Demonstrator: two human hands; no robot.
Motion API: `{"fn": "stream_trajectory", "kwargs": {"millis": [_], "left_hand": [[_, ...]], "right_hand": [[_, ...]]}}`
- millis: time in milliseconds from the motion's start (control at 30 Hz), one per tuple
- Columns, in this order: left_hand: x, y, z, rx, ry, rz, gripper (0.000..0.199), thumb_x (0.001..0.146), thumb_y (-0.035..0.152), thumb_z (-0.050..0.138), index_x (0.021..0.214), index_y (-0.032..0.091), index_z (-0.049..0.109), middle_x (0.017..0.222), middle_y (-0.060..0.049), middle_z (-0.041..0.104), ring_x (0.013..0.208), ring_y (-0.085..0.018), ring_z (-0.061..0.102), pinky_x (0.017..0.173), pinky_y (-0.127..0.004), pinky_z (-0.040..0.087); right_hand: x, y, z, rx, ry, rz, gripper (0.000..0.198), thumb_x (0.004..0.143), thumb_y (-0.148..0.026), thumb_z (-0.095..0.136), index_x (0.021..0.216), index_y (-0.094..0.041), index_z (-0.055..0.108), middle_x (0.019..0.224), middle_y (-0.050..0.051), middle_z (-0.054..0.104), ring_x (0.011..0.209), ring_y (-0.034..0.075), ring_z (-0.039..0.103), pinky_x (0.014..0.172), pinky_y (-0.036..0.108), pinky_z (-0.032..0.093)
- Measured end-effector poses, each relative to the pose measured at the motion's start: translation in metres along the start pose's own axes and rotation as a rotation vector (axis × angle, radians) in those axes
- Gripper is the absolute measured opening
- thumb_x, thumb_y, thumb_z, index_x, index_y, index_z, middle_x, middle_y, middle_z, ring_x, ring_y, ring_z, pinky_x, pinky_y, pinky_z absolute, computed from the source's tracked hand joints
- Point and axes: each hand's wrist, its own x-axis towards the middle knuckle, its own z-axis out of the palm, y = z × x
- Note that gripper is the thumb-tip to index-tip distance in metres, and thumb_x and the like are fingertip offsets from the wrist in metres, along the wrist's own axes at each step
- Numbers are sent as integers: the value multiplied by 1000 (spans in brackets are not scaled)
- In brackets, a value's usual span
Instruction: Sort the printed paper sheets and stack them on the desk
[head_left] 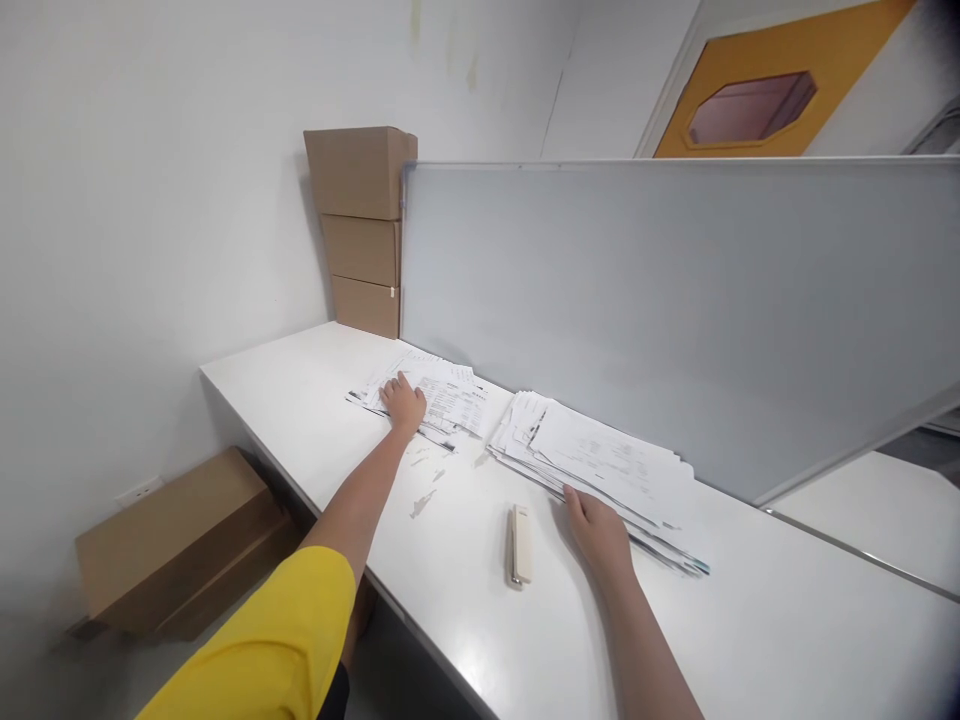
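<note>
My left hand lies on a loose spread of printed sheets, its fingers apart and flat on the paper. To the right is a thicker, uneven stack of papers with sheets fanned along its near edge. At that edge my right hand is closed, the thumb pointing up and left; the other fingers are curled and mostly hidden. Between my arms a cream stapler rests on the white table, apart from both hands.
Three cardboard boxes are stacked at the table's far corner. A grey partition stands behind the papers. Another cardboard box is on the floor left of the white table. Dark scuff marks show on the tabletop.
</note>
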Motion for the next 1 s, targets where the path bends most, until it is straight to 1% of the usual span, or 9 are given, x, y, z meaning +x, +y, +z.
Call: {"fn": "stream_trajectory", "kwargs": {"millis": [167,367,467,567,667,767,867,933,1000], "left_hand": [[-1,1,-3,-22,8,37,57,90,25,44,144,9,39,131,-20,58,134,-32,39,113,-50,27],[-2,3,-8,-38,-16,103,58,91,20,42,148,12,34,132,-19,53,121,-29,50,106,-44,37],[-3,5,-10,-50,-46,169,58,90,12,40,148,12,34,133,-18,51,119,-28,51,101,-39,42],[-6,5,-13,-60,-80,231,62,87,3,36,148,14,36,131,-17,53,118,-26,51,100,-37,42],[-11,3,-19,-116,-94,160,62,90,6,35,151,16,30,121,-15,60,115,-25,54,97,-36,44],[-20,1,-29,-202,-150,61,68,95,23,42,155,14,12,115,-16,64,107,-26,60,88,-34,48],[-32,9,-44,-246,-272,107,85,92,30,52,156,17,-4,114,-14,66,101,-25,64,81,-32,49],[-40,19,-58,-257,-351,123,87,91,24,53,156,18,-6,109,-13,68,96,-25,66,79,-31,50],[-49,29,-77,-272,-391,110,83,91,20,51,156,17,-1,106,-13,69,95,-25,67,80,-32,50]], "right_hand": [[0,-2,-1,0,0,7,53,92,-61,26,58,-23,41,61,6,57,60,20,50,57,30,30],[0,-2,-2,-17,-10,18,52,92,-61,24,59,-23,37,60,5,55,59,19,49,57,29,30],[1,-2,-1,-27,-5,18,52,92,-60,24,58,-23,38,60,5,55,59,19,49,56,29,29],[2,-1,-2,-44,7,2,51,91,-58,25,58,-23,39,60,6,56,60,19,49,56,29,29],[3,-1,-2,-70,14,-15,50,91,-56,26,58,-23,42,63,6,58,62,19,49,56,29,28],[3,-1,-1,-75,9,6,50,93,-55,25,58,-22,41,63,5,57,60,18,48,56,28,27],[0,0,0,-71,10,1,52,94,-56,25,58,-22,40,62,5,56,61,17,48,57,28,26],[-4,0,0,-72,35,-17,52,94,-56,23,59,-22,41,64,5,56,63,17,48,57,28,26],[-10,-4,-3,-82,78,-21,52,94,-56,22,60,-22,42,66,5,56,65,17,48,58,28,25]]}}
